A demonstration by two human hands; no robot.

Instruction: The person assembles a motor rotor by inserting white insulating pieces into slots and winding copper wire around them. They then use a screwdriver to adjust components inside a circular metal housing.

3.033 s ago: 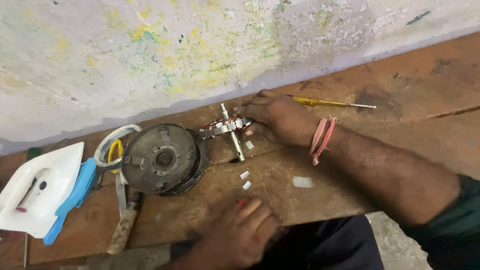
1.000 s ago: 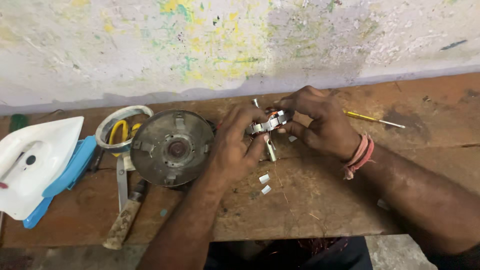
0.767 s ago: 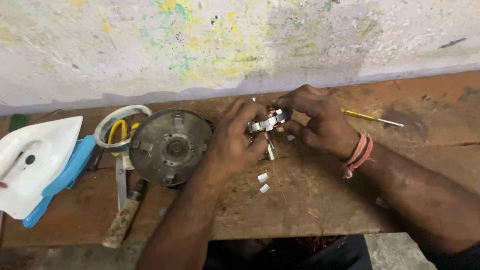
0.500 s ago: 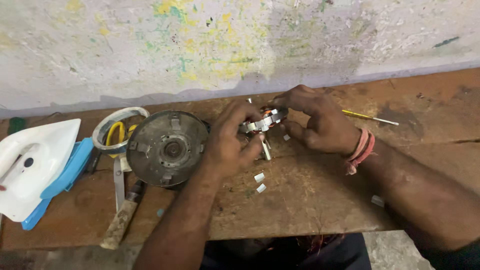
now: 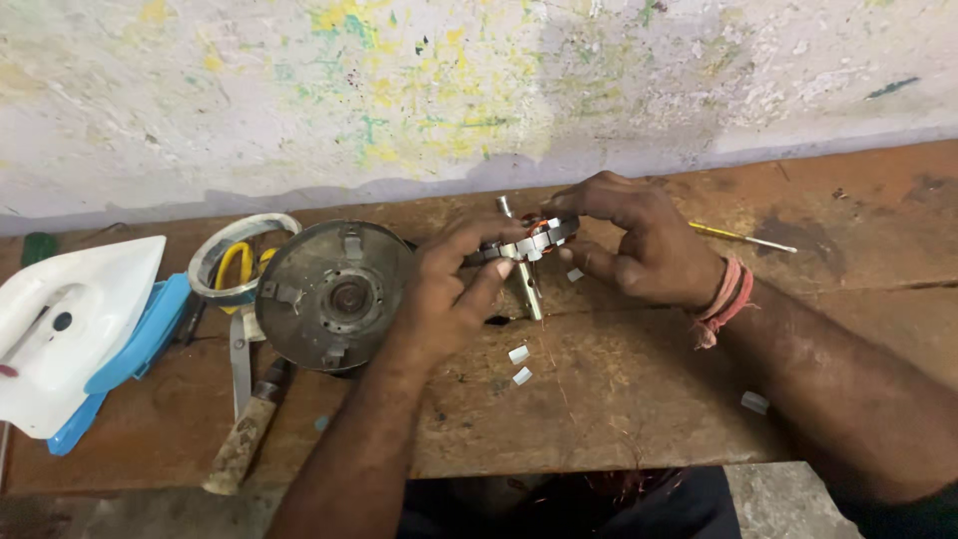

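Hands meet over a small motor armature (image 5: 534, 240) just above the wooden desk (image 5: 619, 399), near its back edge. The left hand (image 5: 454, 289) comes up from six o'clock, forearm running straight in, fingers curled and pinching the metal stack from its nine o'clock side, thumb pressed along the front. The right hand (image 5: 634, 245) reaches in from four o'clock, wrist wrapped in red thread bands (image 5: 723, 299), fingers arched over the top and closed on the armature's three o'clock end. A steel shaft (image 5: 524, 284) sticks out of the part toward six o'clock.

At nine o'clock of the left hand lies a round grey motor housing (image 5: 334, 294). Further that way sit a roll of tape (image 5: 239, 255), a knife with a wooden handle (image 5: 244, 439) and a white and blue clothes iron (image 5: 85, 334). Small white slips (image 5: 519, 364) lie at six o'clock of the armature; a yellow-handled screwdriver (image 5: 743, 238) rests beyond the right wrist.
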